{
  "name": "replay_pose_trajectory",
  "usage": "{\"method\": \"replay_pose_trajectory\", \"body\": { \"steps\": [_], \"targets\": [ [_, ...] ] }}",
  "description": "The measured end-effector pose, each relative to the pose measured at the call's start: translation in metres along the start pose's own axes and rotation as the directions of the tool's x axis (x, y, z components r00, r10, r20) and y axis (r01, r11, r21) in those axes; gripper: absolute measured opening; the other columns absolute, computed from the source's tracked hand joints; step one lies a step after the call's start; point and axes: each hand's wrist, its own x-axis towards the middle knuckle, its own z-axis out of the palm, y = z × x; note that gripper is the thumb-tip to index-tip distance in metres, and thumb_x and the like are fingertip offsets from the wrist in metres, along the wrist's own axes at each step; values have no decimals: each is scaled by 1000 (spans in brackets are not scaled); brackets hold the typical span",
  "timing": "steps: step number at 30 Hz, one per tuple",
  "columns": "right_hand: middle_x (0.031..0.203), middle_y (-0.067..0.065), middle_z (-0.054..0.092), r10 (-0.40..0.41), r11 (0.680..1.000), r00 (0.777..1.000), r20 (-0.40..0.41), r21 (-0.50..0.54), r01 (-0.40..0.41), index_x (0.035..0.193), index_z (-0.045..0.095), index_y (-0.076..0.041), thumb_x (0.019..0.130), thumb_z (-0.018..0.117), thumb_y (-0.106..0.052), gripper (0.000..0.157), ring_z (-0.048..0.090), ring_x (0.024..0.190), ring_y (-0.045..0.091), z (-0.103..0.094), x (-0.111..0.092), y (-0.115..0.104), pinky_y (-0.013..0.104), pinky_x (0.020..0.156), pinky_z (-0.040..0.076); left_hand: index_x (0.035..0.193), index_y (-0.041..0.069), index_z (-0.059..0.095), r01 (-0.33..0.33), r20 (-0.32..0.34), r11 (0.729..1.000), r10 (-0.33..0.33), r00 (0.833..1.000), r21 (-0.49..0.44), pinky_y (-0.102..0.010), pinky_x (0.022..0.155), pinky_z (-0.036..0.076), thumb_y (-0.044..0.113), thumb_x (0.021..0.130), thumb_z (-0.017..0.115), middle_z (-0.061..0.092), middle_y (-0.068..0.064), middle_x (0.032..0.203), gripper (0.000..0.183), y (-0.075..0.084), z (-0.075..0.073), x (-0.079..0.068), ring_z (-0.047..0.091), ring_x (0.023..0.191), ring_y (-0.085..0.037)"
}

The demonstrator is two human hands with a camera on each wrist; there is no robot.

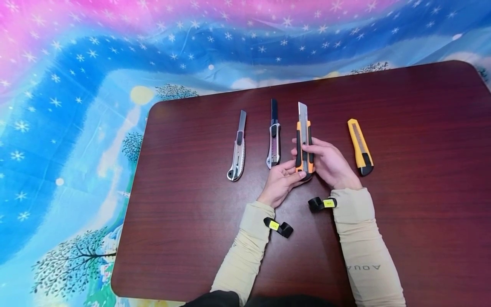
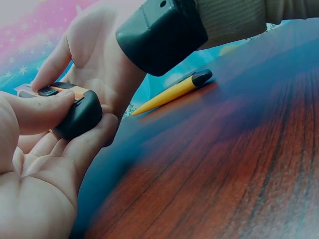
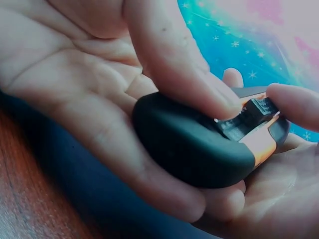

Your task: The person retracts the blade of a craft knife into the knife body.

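An orange and black utility knife (image 1: 298,149) is held up over the table by both hands, its wide silver blade (image 1: 303,111) extended and pointing away. My left hand (image 1: 281,184) grips the butt end, thumb on top and fingers beneath. My right hand (image 1: 333,165) holds the middle of the handle from the right side, with its thumb by the black slider (image 3: 260,110). In the left wrist view the rounded black end cap (image 2: 82,118) sits between the left thumb and fingers.
Left of the hands lie a silver utility knife (image 1: 238,155) and a silver-purple one with a dark blade (image 1: 274,140), both blades out. A yellow cutter (image 1: 359,145) with a black end rests to the right. The dark red wooden table (image 1: 184,204) meets a patterned cloth (image 1: 115,55) behind.
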Motion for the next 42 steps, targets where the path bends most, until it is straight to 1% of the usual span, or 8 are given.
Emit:
{"method": "replay_pose_trajectory", "body": {
  "steps": [3, 10, 12, 17, 21, 26, 36, 42],
  "targets": [
    [96, 0, 72, 3, 1000, 1000, -1, -4, -3, 145, 34, 1, 99, 54, -14, 53, 66, 96, 10, 0, 0, 0, 23, 83, 54, 139, -11, 40, 7, -7, 1000, -7, 1000, 0, -33, 98, 52, -13, 93, 49, 48, -34, 136, 47, -1, 0, 0, 62, 108, -16],
    [99, 0, 71, 6, 1000, 1000, -4, 3, -6, 147, 29, 3, 99, 53, -13, 56, 66, 96, 10, -1, 0, 0, 22, 84, 54, 139, -12, 40, 6, -11, 1000, -6, 1000, 5, -35, 99, 51, -13, 93, 49, 48, -34, 136, 47, -1, 0, 0, 59, 116, -24],
    [100, 0, 71, 9, 1000, 1000, -4, 7, -9, 148, 29, 3, 99, 53, -13, 57, 66, 96, 10, -1, 0, 0, 23, 84, 54, 139, -12, 40, 5, -12, 1000, -5, 1000, 8, -34, 99, 52, -13, 93, 49, 48, -34, 136, 47, -2, 0, 0, 59, 115, -23],
    [103, 1, 70, 15, 1000, 1000, 3, 15, -15, 148, 28, 3, 98, 54, -12, 58, 66, 97, 11, -1, 0, 0, 23, 84, 54, 139, -12, 41, 7, -14, 1000, -7, 1000, 10, -33, 97, 53, -13, 93, 49, 48, -35, 135, 47, -2, 0, 0, 63, 106, -15],
    [103, 2, 70, 17, 1000, 1000, 9, 22, -17, 148, 29, 3, 98, 55, -12, 58, 66, 97, 11, -3, 0, 1, 24, 84, 54, 138, -13, 42, 6, -13, 1000, -6, 1000, 10, -33, 97, 53, -13, 93, 49, 49, -35, 135, 46, -3, 0, 0, 64, 101, -11],
    [102, 2, 70, 19, 1000, 1000, 12, 18, -20, 147, 30, 2, 98, 55, -13, 58, 66, 98, 12, -4, 0, 1, 24, 86, 54, 138, -13, 42, 7, -4, 1000, -7, 1000, 12, -34, 98, 52, -12, 93, 50, 48, -35, 134, 46, -3, 0, 0, 63, 103, -12],
    [100, 0, 69, 15, 1000, 1000, 13, -12, -15, 149, 25, 4, 99, 51, -7, 57, 64, 98, 11, -3, 1, 1, 22, 85, 53, 138, -12, 42, 4, -5, 1000, -4, 1000, 7, -36, 98, 52, -11, 93, 49, 48, -34, 135, 45, -4, -1, 0, 63, 105, -15],
    [103, 1, 69, 6, 1000, 1000, 24, -19, -5, 149, 25, 4, 98, 50, -5, 57, 64, 100, 11, -3, 2, 0, 21, 87, 52, 138, -12, 42, 0, -8, 1000, 0, 1000, -2, -37, 98, 52, -11, 93, 50, 48, -35, 135, 45, -3, -1, 0, 64, 103, -15]
  ]
}}
